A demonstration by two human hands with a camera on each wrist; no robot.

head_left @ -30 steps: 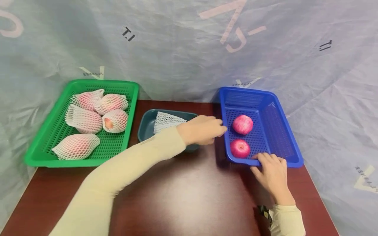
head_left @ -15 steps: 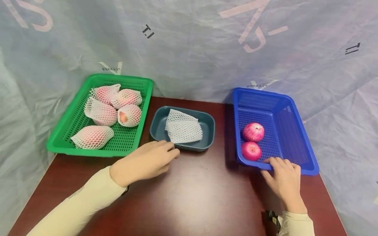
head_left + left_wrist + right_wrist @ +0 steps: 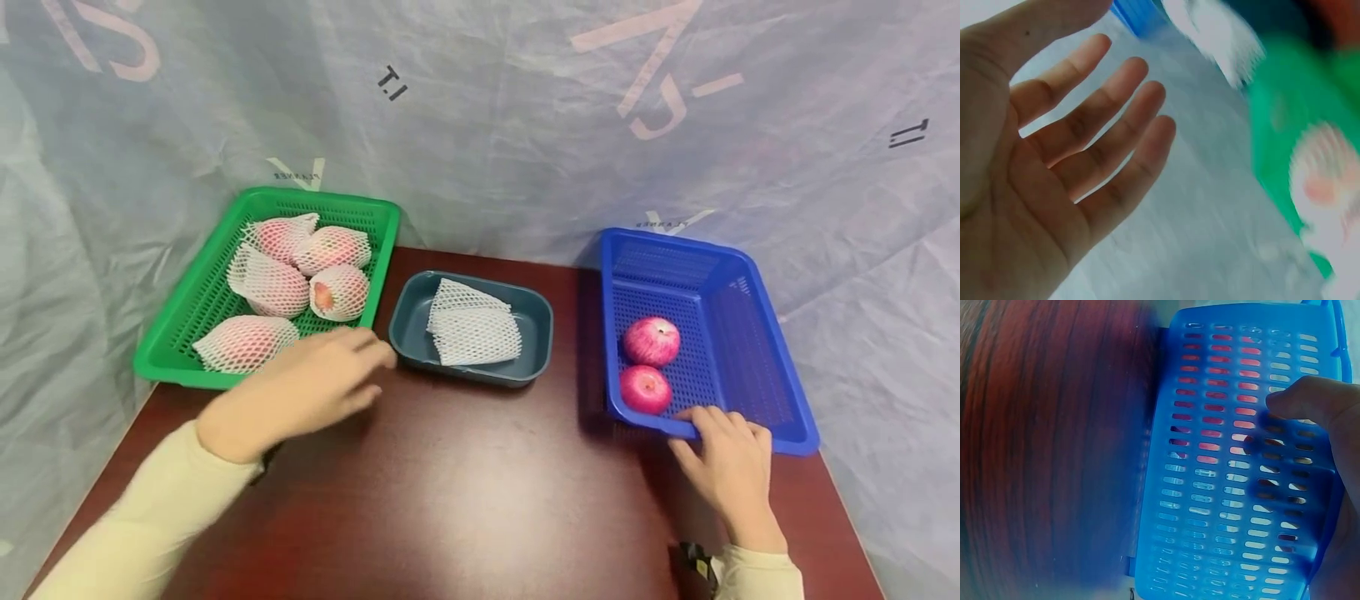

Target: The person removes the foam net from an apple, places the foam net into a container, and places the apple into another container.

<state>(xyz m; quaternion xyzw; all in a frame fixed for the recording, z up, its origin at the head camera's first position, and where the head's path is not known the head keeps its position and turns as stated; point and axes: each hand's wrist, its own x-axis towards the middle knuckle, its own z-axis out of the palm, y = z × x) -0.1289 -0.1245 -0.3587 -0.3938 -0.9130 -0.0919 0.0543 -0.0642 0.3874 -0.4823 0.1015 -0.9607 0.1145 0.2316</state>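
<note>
On the dark surface [image 3: 480, 500], the green basket [image 3: 168, 374], upper left, lies just beyond the nearer left grip [image 3: 303, 387], spread and empty; the right grip [image 3: 726, 458] pinches the blue basket's [image 3: 750, 350] near rim, lower right.

A: What are the two baskets made of?
B: Both look like moulded plastic, pierced all over with slots: the blue basket [image 3: 757, 350] and the green basket [image 3: 180, 375], each with a smooth rim.
A: And the dark dish [image 3: 465, 374]?
B: Smooth and faintly shiny; its material is unclear.
A: The white netting [image 3: 477, 337] in it?
B: Soft-looking matt foam mesh, like that around the wrapped fruit [image 3: 247, 343]. The bare red apples [image 3: 652, 342] have smooth, lightly glossy skins.
A: The table [image 3: 480, 467]?
B: Reddish-brown, wood-look, streaked with grain, polished enough to glare.
A: The backdrop [image 3: 480, 150]?
B: A thin, creased sheet, cloth or plastic.
A: The sleeves [image 3: 123, 529]?
B: Matt, stretchy-looking cloth.
</note>
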